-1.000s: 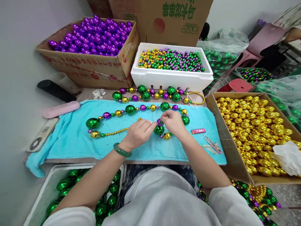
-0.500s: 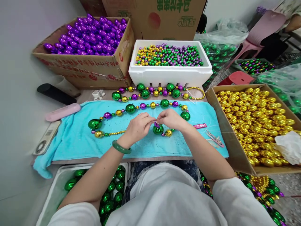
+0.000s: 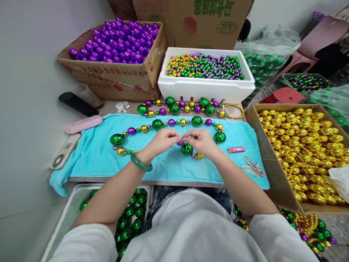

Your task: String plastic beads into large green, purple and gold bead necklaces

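My left hand (image 3: 165,141) and my right hand (image 3: 200,142) meet fingertip to fingertip over the blue towel (image 3: 174,171). Both pinch a thin white string, of which a short end sticks up between them. A bead necklace (image 3: 157,124) of green, purple and gold beads loops across the towel around my hands. Just under my fingers lie a purple bead (image 3: 180,143) and a large green bead (image 3: 187,149) of the same strand. My left forearm hides part of the gold bead section. A green bangle (image 3: 141,163) circles my left wrist.
Behind the towel lie finished-looking bead strands (image 3: 175,108), a white foam box (image 3: 206,89) of small beads and a carton (image 3: 109,78) of purple beads. At right stand a carton (image 3: 275,178) of gold beads, a pink lighter (image 3: 236,150) and scissors (image 3: 254,166).
The view has shifted, so the table's things sit farther right. My hands have stayed together at the string, with my right fingers now stretched toward the left ones.
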Action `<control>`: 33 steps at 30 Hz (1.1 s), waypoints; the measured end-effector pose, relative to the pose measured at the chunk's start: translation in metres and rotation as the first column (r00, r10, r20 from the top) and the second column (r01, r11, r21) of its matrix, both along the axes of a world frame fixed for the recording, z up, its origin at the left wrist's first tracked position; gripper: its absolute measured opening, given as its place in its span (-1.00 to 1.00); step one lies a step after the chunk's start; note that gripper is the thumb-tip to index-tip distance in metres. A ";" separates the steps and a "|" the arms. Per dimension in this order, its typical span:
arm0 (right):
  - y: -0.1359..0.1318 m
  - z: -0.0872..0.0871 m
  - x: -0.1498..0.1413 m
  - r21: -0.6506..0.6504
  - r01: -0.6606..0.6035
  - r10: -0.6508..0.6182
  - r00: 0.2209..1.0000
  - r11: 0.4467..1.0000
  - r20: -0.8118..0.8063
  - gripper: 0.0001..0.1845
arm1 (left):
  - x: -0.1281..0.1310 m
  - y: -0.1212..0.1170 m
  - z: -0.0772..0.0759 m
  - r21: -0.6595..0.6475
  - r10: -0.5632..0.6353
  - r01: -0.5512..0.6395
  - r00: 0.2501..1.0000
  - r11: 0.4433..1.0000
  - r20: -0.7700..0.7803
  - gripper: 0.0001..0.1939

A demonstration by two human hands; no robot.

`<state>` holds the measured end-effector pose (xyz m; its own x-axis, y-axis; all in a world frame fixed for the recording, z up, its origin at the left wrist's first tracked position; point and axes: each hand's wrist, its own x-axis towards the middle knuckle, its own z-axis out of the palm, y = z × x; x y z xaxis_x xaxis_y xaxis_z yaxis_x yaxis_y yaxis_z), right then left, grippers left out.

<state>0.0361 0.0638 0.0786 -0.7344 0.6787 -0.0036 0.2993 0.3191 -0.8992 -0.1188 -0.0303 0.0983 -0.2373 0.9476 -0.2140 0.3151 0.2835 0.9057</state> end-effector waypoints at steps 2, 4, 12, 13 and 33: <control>-0.002 -0.002 -0.001 -0.021 0.003 -0.003 1.000 1.000 -0.018 -0.84 | -0.001 0.000 0.002 -0.052 -0.017 0.019 0.999 0.998 0.036 -0.80; -0.003 -0.004 -0.002 -0.066 0.004 -0.007 0.999 0.998 -0.038 -0.83 | -0.001 0.000 0.002 -0.066 -0.040 0.043 0.998 0.997 0.037 -0.79; -0.008 -0.012 -0.004 0.032 0.014 -0.006 0.972 0.999 -0.233 -0.79 | -0.004 0.002 0.013 0.037 -0.040 0.044 0.994 0.998 -0.103 -0.80; -0.009 -0.014 -0.004 0.108 0.031 -0.003 0.967 0.994 -0.253 -0.79 | -0.005 0.002 0.015 0.019 -0.032 0.034 0.993 0.999 -0.109 -0.80; -0.005 -0.010 -0.015 -0.522 0.016 -0.120 0.979 0.853 -0.166 -0.84 | -0.013 -0.003 0.013 0.109 -0.187 0.308 0.782 0.945 -0.594 -0.71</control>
